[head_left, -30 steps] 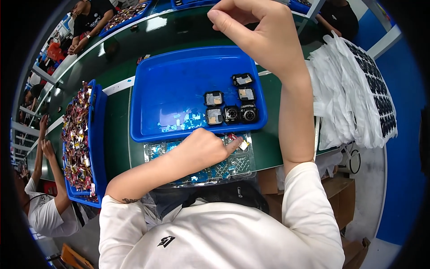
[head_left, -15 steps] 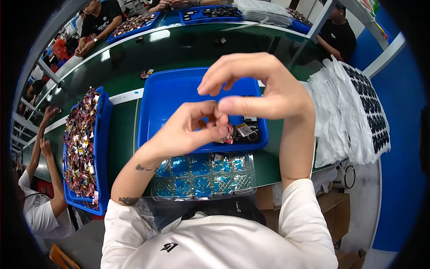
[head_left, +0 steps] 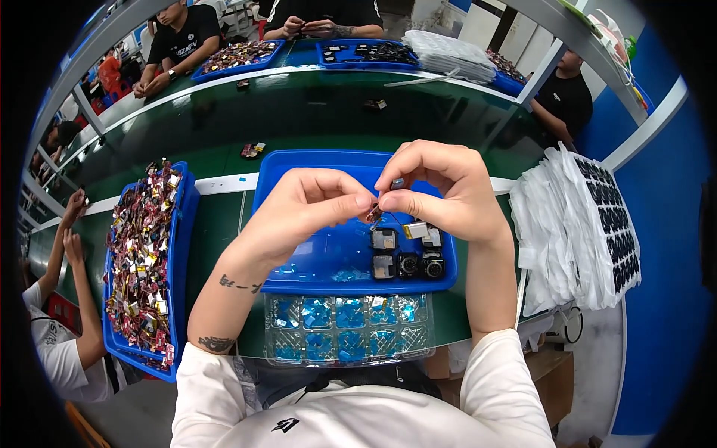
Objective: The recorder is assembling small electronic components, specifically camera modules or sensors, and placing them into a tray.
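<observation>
Above a blue tray (head_left: 321, 157), my two hands meet. My left hand (head_left: 310, 201) pinches a small red circuit board (head_left: 373, 212) between thumb and index finger; fingertips cover much of it. Thin wires run from the board to a silver battery with a yellow edge (head_left: 415, 230), which hangs below my right hand (head_left: 444, 190). That hand is closed, with a small dark piece (head_left: 398, 183) showing between its thumb and curled fingers. Several black square housings (head_left: 384, 266) sit in the tray's near right corner, under the battery. Blue film scraps (head_left: 351, 275) lie along its near side.
A clear compartment tray (head_left: 351, 328) with blue film pieces lies in front. At left stands a blue bin heaped with wired boards (head_left: 146, 261). Stacked white sheets and black-part trays (head_left: 575, 231) are at right. Co-workers sit across the green bench (head_left: 314, 112) and at left.
My right hand has come down from a spread pose and closed beside my left fingertips. The battery now hangs by its wires between the hands. The whole view has shifted.
</observation>
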Action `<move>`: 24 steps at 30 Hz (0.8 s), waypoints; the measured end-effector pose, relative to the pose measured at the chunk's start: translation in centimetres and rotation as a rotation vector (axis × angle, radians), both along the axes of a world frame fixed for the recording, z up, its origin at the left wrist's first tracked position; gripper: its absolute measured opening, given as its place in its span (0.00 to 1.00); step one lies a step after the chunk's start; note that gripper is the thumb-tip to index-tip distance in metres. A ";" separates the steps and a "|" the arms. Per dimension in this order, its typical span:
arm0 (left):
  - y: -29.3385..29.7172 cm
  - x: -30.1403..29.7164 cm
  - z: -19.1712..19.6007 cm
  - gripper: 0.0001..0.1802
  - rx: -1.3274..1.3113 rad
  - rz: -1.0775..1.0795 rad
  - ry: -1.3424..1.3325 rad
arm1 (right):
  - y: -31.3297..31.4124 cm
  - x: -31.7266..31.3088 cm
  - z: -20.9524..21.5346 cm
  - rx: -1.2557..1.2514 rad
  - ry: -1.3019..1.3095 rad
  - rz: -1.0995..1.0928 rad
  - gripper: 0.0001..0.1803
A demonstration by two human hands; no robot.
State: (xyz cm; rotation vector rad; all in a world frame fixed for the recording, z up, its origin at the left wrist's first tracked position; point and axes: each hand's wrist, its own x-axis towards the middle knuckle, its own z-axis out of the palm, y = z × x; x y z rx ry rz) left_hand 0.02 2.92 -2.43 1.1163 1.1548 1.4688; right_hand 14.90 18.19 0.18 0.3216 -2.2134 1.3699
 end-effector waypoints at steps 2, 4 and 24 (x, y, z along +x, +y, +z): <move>-0.2 -0.3 0.5 0.11 -0.009 0.004 0.041 | -0.1 -0.1 -0.1 -0.096 -0.053 -0.055 0.08; -0.2 -0.5 0.8 0.11 -0.007 -0.009 0.086 | -0.1 -0.5 -0.4 -0.088 -0.031 -0.056 0.09; -0.2 -0.1 0.3 0.17 0.204 0.335 0.596 | -0.9 -1.9 -1.4 -0.244 -0.037 -0.132 0.12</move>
